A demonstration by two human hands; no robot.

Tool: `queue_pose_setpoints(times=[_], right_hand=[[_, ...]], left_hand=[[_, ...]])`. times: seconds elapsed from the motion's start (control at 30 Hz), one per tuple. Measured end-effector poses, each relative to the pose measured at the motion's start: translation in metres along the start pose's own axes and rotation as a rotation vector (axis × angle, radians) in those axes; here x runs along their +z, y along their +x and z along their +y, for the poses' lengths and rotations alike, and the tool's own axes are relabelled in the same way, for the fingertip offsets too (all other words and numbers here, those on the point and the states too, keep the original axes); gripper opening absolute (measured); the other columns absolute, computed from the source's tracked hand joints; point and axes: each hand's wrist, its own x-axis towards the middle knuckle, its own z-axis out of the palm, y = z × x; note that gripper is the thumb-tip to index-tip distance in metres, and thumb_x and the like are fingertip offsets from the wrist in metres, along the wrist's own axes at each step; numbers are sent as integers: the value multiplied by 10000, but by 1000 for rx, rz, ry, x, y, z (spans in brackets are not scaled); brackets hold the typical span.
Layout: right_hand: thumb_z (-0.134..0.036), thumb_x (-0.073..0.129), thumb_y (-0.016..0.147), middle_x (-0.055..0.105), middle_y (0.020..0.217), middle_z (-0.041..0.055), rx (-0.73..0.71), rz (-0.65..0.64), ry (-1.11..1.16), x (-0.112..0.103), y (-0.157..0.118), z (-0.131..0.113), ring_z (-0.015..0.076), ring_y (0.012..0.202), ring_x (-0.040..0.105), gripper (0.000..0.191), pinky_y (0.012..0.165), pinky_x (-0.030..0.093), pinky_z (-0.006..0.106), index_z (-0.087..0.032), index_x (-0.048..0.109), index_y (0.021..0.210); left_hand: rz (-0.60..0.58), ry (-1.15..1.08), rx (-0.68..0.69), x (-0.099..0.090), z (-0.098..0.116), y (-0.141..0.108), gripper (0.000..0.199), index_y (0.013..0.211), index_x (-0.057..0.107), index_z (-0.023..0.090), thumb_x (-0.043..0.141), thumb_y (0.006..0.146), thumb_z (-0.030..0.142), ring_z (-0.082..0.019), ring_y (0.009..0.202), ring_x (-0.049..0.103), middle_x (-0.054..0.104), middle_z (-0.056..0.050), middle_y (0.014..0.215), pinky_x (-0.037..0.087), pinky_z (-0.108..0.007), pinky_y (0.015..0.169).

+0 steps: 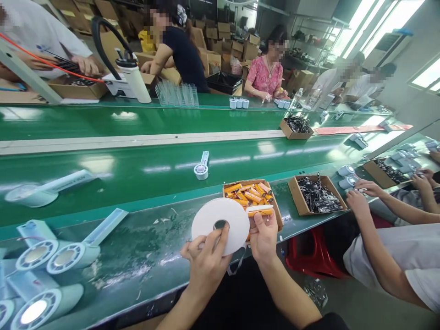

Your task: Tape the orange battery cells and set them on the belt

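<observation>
A wide white roll, which looks like tape (209,217), is in my left hand (209,259), with fingers at its centre hole. My right hand (264,236) pinches an orange cylindrical battery (261,212) just right of the roll. Along the battery's upper side lies a white strip. Behind both hands, a cardboard box (279,215) of loose orange batteries (252,195) rests on the bench, partly covered by the roll and my right hand.
Pale blue fan housings (74,256) pile up at the left. Another fan housing (201,170) sits on the green conveyor (147,169). To the right stand a box of black parts (318,195), a red stool (309,256) and a co-worker's arms (374,229). Other people sit across the conveyor.
</observation>
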Motion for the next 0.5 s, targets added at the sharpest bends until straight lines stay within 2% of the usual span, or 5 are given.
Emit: queue_pose_setpoints(times=[0.1,0.17,0.27,0.4,0.5], right_hand=[[-393,1060,679,807,969,25,-19,-78,-21,-8,31,-39,187,833,794,504,785,705,315,-223,719,1009],[-369,1074,655,796,915,-12,-214,-34,12,-17,64,-78,145,807,777,486,789,691,261,-231,743,982],[-396,1080,630,779,913,-64,-518,117,149,-36,101,-120,94,869,768,475,825,654,174,-259,753,946],[-357,1049,692,796,1072,-4,-296,5,-81,-69,88,-100,161,963,790,582,779,666,239,-320,771,1202],[-341,1038,700,785,1001,5,-149,-6,-208,-90,63,-64,174,885,785,527,740,666,276,-320,785,1162]], left_hand=[[-43,-190,-13,-4,10,-29,489,1330,763,254,860,854,301,-261,952,554,784,-84,1061,389,-424,916],[-92,-305,57,-11,7,-50,473,1321,768,294,839,855,330,-248,919,568,790,-63,1039,403,-419,919],[-130,-184,-27,-23,-32,-72,403,1280,784,306,778,878,343,-290,987,597,803,-85,1087,418,-457,946],[-354,139,-277,-42,-115,-68,533,1394,731,299,768,875,417,-390,1212,580,753,-101,1378,461,-541,998],[-402,112,-301,-47,-137,-29,526,1411,712,286,713,933,506,-384,1325,554,718,-87,1443,477,-559,1098]])
